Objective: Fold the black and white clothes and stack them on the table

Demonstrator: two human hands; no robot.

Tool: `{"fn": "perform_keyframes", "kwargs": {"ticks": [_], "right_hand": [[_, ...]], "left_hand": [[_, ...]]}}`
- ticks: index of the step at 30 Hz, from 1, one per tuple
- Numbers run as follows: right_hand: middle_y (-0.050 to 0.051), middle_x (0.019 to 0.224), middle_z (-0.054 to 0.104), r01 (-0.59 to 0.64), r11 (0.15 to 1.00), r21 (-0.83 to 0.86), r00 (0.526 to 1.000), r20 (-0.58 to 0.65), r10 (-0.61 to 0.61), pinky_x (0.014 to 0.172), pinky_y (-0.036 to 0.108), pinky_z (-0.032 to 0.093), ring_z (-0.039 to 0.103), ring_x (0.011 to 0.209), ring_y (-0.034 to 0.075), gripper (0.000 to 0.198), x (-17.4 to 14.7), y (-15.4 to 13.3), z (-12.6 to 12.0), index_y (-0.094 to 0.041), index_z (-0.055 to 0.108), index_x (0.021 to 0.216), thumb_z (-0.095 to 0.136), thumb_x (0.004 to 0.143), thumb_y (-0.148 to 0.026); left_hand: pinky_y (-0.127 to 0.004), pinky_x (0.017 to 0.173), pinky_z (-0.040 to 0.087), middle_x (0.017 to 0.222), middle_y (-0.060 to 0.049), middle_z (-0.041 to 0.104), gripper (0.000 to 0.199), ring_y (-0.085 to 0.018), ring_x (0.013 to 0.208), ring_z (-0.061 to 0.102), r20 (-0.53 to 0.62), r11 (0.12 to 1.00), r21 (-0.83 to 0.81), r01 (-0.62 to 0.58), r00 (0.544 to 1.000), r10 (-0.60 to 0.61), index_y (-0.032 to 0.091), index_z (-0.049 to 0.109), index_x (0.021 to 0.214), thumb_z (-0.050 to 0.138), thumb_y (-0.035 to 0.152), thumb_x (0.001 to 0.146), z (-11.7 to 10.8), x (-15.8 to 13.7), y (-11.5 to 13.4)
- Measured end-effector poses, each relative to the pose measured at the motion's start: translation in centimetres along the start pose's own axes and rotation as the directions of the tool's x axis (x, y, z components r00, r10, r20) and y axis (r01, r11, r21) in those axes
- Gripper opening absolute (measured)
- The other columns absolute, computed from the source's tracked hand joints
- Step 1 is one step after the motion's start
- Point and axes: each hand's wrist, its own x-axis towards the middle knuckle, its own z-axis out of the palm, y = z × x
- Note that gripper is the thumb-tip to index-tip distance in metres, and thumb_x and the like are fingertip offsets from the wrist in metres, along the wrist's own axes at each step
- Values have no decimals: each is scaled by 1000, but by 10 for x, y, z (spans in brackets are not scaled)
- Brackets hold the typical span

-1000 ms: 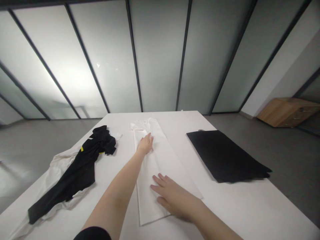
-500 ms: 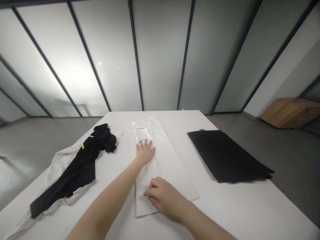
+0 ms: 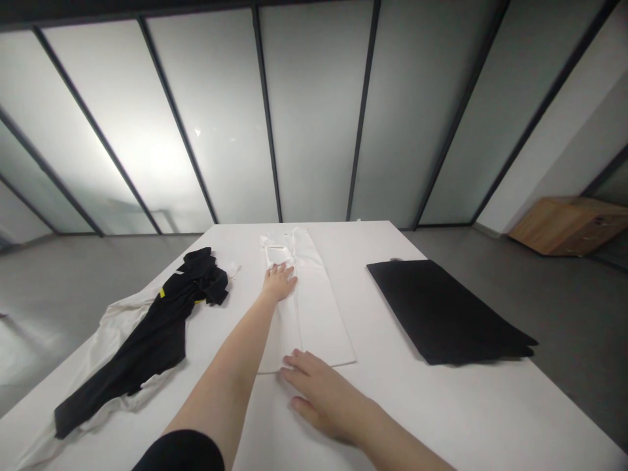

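Observation:
A white garment [image 3: 321, 314], folded into a long narrow strip, stretches away from me on the table. Its far end, bunched and wrinkled, looks like sleeves or a collar, but I cannot tell which. My left hand [image 3: 279, 282] presses on the far left part of it, palm down, with the fingers lying out. My right hand [image 3: 321, 396] is at the near edge of the cloth. Its fingers are stretched out with the tips at that edge, and it grips nothing.
Left of the garment lies a heap of black clothing [image 3: 157, 333] with yellow bits, on top of white cloth [image 3: 125, 314]. A stack of flat black sheets [image 3: 446, 314] rests on the right side of the white table [image 3: 417, 418]. A wooden cabinet [image 3: 564, 226] stands beyond.
The garment's near end has shifted farther from me and lies straighter. My left hand has slid slightly forward, and the right hand's curled fingers have straightened.

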Motion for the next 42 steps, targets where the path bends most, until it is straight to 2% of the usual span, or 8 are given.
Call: {"fn": "perform_keyframes", "kwargs": {"ticks": [4, 11, 17, 21, 31, 36, 39, 42], "right_hand": [[10, 169, 40, -4, 1000, 7, 999, 47, 4, 130, 48, 23, 31, 158, 31, 50, -2, -1, -3, -22, 57, 150, 59, 100, -26], [9, 138, 70, -1, 998, 67, 1000, 23, -1, 114, 42, 43, 61, 130, 26, 36, -4, -13, -22, -25, 71, 131, 56, 99, -19], [7, 115, 79, 30, 994, 106, 999, 30, -33, 102, 34, 49, 68, 110, 22, 30, -6, -16, -25, -22, 76, 121, 57, 98, -18], [5, 114, 80, 36, 986, 164, 999, 7, -38, 101, 32, 49, 71, 106, 21, 28, -5, -10, -23, -23, 78, 118, 57, 100, -22], [8, 107, 75, -67, 987, 148, 937, -330, 114, 99, 35, 50, 66, 105, 22, 26, 1, 25, -28, -21, 76, 112, 53, 100, -19], [12, 124, 72, -141, 984, 111, 917, -359, 172, 109, 41, 47, 64, 120, 24, 31, 1, 39, -22, -18, 72, 121, 50, 101, -21], [15, 132, 69, -219, 975, 38, 910, -353, 218, 114, 43, 44, 61, 127, 27, 34, -1, 46, -21, -17, 71, 127, 50, 101, -21], [15, 133, 68, -301, 954, -9, 889, -364, 277, 113, 42, 43, 60, 127, 27, 34, -4, 54, -26, -16, 70, 128, 51, 101, -23]], "left_hand": [[-45, 120, 36, 150, -11, 60, 43, -29, 141, 51, -55, 1000, -16, -13, 998, 12, 23, 65, 137, 44, 40, 104, -5, -1, 0], [-35, 106, 48, 120, -10, 75, 36, -24, 118, 66, -40, 998, -32, -55, 998, 53, 22, 73, 115, 39, 27, 104, -11, -34, 8], [-50, 122, 35, 163, -16, 46, 51, -32, 151, 42, 1, 1000, -8, -28, 1000, 28, 19, 51, 152, 41, 35, 105, -4, -96, 23], [-54, 123, 32, 168, -17, 39, 59, -36, 155, 35, 15, 1000, 11, -16, 1000, 16, 18, 46, 158, 40, 43, 105, -1, -147, 36], [-58, 129, 21, 171, -13, 30, 68, -35, 161, 20, 112, 983, -82, -167, 978, 175, 20, 38, 165, 36, 50, 104, -5, -247, 63], [-53, 121, 37, 161, -12, 50, 56, -34, 149, 46, 102, 971, -162, -174, 976, 192, 26, 57, 151, 41, 51, 103, -29, -240, 62], [-42, 103, 53, 128, -8, 75, 41, -27, 117, 70, 87, 941, -317, -115, 985, 149, 28, 71, 127, 39, 40, 105, -49, -205, 55], [-33, 98, 55, 117, -5, 78, 36, -22, 110, 72, -10, 843, -527, -107, 993, 120, 26, 74, 114, 40, 36, 104, -60, -160, 54]]}}
